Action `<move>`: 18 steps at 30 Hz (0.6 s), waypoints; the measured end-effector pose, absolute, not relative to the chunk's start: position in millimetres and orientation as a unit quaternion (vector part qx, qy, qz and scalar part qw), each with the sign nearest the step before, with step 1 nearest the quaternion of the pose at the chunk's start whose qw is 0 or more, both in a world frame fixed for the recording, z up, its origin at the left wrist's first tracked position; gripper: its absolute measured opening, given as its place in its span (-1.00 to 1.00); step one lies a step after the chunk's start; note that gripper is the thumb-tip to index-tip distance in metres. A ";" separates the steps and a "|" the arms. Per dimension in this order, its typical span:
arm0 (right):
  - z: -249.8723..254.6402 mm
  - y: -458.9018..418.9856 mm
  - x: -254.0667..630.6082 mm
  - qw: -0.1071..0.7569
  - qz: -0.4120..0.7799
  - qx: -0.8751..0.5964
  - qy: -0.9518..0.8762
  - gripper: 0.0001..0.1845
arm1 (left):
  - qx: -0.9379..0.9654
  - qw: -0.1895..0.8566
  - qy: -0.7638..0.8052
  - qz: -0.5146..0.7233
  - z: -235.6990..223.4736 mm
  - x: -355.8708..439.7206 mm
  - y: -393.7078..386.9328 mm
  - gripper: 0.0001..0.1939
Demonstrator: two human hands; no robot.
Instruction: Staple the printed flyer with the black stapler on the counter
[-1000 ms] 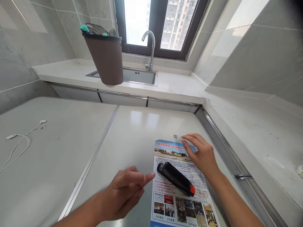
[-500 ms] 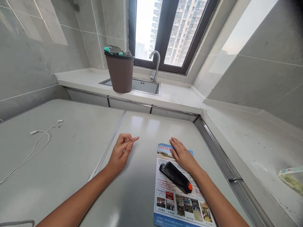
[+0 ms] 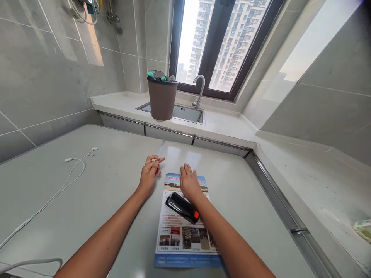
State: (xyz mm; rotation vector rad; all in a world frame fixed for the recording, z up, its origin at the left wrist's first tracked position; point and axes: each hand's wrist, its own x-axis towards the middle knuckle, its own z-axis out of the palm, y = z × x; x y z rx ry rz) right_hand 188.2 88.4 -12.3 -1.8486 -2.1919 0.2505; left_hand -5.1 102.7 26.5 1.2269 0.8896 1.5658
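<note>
My right hand (image 3: pixel 190 181) lies flat on the upper part of a printed leaflet (image 3: pixel 174 260), its fingers stretched out. On the leaflet, just below that hand, rests a black stapler (image 3: pixel 181 207) with an orange-red end piece; my right wrist is close beside it. To the left of the leaflet's top edge, my left hand (image 3: pixel 149 173) hovers or rests over the table with its fingers curled and thumb pressed in, one finger pointing right. Whatever may be inside that pinch is hidden. The small metal staple strips seen earlier do not show now.
The pale table (image 3: pixel 121 193) has a seam down its middle. A white cable (image 3: pixel 62 189) lies on the left. Behind, a brown bin (image 3: pixel 162 101) with a bag stands at the sink (image 3: pixel 188 113) near a faucet (image 3: pixel 199 90). A white counter (image 3: pixel 307 181) runs along the right.
My left hand has drawn away from the stapler towards the far side. My right hand has flattened onto the leaflet. Leaflet and stapler now lie further left and turned straighter; the view has shifted too.
</note>
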 end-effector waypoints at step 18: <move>3.1 51.8 321.3 0.303 -0.010 -0.651 -0.696 -0.51 | 0.457 0.492 0.379 0.637 17.7 -4.2 110.7 -0.60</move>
